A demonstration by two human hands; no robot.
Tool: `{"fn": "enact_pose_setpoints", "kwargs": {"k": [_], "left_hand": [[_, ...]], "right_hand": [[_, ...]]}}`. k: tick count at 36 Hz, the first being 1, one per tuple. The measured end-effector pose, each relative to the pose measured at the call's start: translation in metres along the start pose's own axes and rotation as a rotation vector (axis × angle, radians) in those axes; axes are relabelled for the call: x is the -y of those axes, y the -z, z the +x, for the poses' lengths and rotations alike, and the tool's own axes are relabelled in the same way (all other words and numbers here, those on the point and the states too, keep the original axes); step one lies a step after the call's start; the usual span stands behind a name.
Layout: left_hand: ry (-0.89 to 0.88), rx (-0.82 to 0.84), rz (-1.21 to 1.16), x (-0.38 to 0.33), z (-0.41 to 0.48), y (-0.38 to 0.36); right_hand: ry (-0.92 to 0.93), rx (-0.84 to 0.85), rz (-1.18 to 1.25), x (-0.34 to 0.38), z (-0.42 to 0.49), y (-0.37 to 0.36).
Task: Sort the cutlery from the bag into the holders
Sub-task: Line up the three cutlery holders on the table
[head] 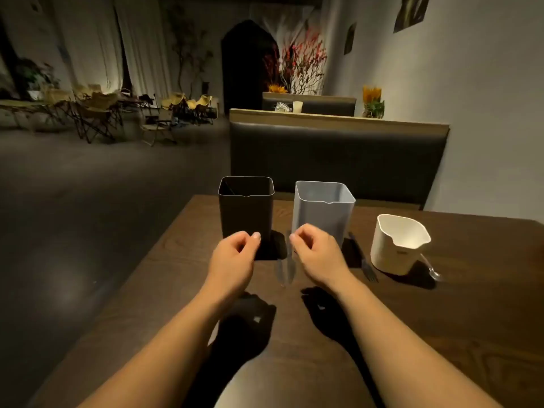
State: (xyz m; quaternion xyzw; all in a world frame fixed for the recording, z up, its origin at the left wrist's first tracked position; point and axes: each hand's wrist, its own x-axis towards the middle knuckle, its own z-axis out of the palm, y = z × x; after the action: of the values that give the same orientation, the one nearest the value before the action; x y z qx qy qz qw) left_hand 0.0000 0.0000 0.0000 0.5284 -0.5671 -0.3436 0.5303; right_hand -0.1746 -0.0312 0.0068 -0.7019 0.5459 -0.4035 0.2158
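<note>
Three holders stand on the wooden table: a black one (245, 207), a grey one (322, 207) and a shorter white one (397, 245). My left hand (235, 251) and my right hand (315, 251) are held up side by side in front of the black and grey holders, fingers curled. Each pinches a top edge of a clear plastic bag (285, 269) that hangs between them. Something long and pale, like a knife, shows faintly inside the bag. A dark fork (365, 262) lies on the table right of the grey holder. A spoon (431, 267) lies beside the white holder.
The table (426, 334) runs out at its left edge, with the floor beyond. A dark padded bench back (338, 154) stands behind the holders. A wall closes the right side. Folding chairs stand far off at the left.
</note>
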Motion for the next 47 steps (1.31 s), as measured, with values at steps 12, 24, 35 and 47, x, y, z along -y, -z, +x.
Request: {"fn": "enact_pose_setpoints", "kwargs": {"k": [12,24,35,47], "left_hand": [[-0.062,-0.28,0.317,0.031,0.087,0.019],[-0.515,-0.169,0.383,0.049,0.068,0.034],[-0.701,-0.244,0.248,0.058,0.046,0.036],[-0.873,-0.274,0.331,0.066,0.053,0.038]], "right_hand": [[-0.238,0.219,-0.722,-0.024,0.007,-0.036],[-0.349,0.243,-0.673,-0.025,0.011,-0.029],[-0.357,0.19,-0.64,-0.019,0.001,-0.019],[0.264,-0.634,-0.251,-0.024,0.001,0.0]]}}
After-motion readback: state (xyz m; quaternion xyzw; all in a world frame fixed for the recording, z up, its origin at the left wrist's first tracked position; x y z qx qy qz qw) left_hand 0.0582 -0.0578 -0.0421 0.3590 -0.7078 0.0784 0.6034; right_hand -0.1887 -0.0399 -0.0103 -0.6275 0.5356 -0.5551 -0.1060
